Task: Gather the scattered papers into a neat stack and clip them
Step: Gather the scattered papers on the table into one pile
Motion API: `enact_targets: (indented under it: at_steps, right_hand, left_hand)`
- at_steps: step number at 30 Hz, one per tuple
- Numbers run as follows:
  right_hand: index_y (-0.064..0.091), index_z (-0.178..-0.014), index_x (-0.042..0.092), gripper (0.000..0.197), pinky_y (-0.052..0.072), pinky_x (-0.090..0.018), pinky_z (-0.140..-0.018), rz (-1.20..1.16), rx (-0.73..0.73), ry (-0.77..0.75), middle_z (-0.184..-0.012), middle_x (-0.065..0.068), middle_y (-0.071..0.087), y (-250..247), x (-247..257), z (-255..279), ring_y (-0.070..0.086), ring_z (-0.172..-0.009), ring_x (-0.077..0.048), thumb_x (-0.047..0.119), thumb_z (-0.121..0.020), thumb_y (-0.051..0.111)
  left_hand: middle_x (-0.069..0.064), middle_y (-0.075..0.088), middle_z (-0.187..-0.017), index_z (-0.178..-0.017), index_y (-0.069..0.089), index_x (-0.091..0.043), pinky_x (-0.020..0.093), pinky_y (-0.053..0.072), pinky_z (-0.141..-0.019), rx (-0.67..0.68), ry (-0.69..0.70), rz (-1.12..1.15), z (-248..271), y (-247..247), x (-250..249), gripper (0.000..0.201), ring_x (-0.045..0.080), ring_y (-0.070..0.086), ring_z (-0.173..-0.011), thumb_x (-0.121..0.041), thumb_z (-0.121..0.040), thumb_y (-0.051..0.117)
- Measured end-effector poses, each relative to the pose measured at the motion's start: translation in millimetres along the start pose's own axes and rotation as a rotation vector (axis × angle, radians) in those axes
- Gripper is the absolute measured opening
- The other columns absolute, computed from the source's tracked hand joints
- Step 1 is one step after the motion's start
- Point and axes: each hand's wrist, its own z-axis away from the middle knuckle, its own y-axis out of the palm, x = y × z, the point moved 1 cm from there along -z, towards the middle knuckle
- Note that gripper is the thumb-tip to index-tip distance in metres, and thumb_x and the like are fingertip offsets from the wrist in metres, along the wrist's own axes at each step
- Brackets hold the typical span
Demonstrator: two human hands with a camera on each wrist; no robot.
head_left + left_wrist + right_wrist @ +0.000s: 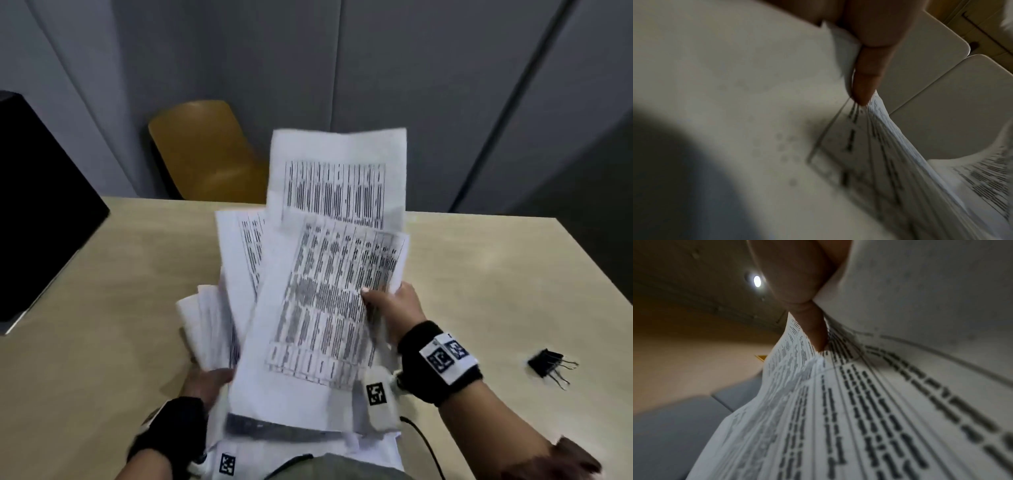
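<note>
1. Overhead, from the head view: both hands hold a fanned bundle of printed papers [318, 274] above the table [102, 308]. The right hand [394, 308] pinches the front sheet's right edge, thumb on top; the left hand [205, 377] grips the lower left of the bundle. Sheets splay at different angles, so a loose one could slide out. A black binder clip [548, 363] lies on the table, well apart to the right.
2. Left wrist view: curled fingers [869, 73] press sheet edges of the papers [900, 146]. The edges fan apart unevenly, so tapping them square could crumple corners.
3. Right wrist view: a thumb [813, 331] pinches down on printed sheets [859, 402] that bend beneath it. A weak pinch might drop the front page.
</note>
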Motion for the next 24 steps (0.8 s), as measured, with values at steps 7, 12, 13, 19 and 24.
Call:
enact_targets:
  at_steps: [7,12,13,19,24]
  right_hand:
    - [0.055,-0.112,-0.004,0.034,0.047,-0.033,-0.08,0.456,-0.196,0.172,-0.108,-0.024,0.063,-21,-63,-11,0.061,-0.097,-0.035,0.011,-0.082,0.064]
    - [0.054,-0.116,-0.001,0.034,0.042,-0.03,-0.083,0.583,-0.141,0.078,-0.114,-0.022,0.062,-22,-55,-4,0.059,-0.106,-0.034,0.007,-0.083,0.06]
    - [0.057,-0.111,0.001,0.03,0.046,-0.032,-0.082,0.54,-0.111,0.028,-0.103,-0.02,0.065,-16,-48,-2,0.062,-0.098,-0.033,0.005,-0.082,0.061]
    - [0.055,-0.083,0.009,0.017,0.044,-0.015,-0.042,-0.068,0.254,-0.199,-0.044,0.008,0.06,29,23,21,0.054,-0.041,0.001,-0.009,-0.084,0.057]
    - [0.05,-0.097,-0.001,0.018,0.042,-0.015,-0.038,-0.211,0.132,-0.169,-0.042,0.006,0.059,14,20,4,0.053,-0.035,-0.004,-0.008,-0.083,0.059]
  left_hand:
    - [0.017,0.063,-0.098,-0.101,0.062,0.012,0.036,0.041,-0.094,0.028,-0.005,0.011,-5,-1,3,0.031,0.027,0.059,-0.095,0.01,-0.071,0.065]
    - [0.018,0.062,-0.099,-0.101,0.062,0.013,0.035,0.041,-0.092,0.02,-0.023,0.033,-5,-2,3,0.03,0.026,0.058,-0.092,0.011,-0.072,0.063]
    - [0.019,0.062,-0.099,-0.102,0.061,0.013,0.036,0.041,-0.092,0.031,-0.027,0.048,-6,-1,2,0.03,0.027,0.058,-0.092,0.011,-0.072,0.063]
    - [0.02,0.059,-0.113,-0.116,0.055,0.007,0.037,0.043,-0.087,0.047,-0.055,0.13,-7,-6,6,0.058,0.025,0.055,-0.097,-0.018,-0.064,0.062]
    - [0.047,0.053,-0.11,-0.106,0.049,0.025,0.036,0.05,-0.07,0.056,-0.004,0.049,-5,-5,-1,0.067,0.05,0.058,-0.102,-0.018,-0.056,0.066]
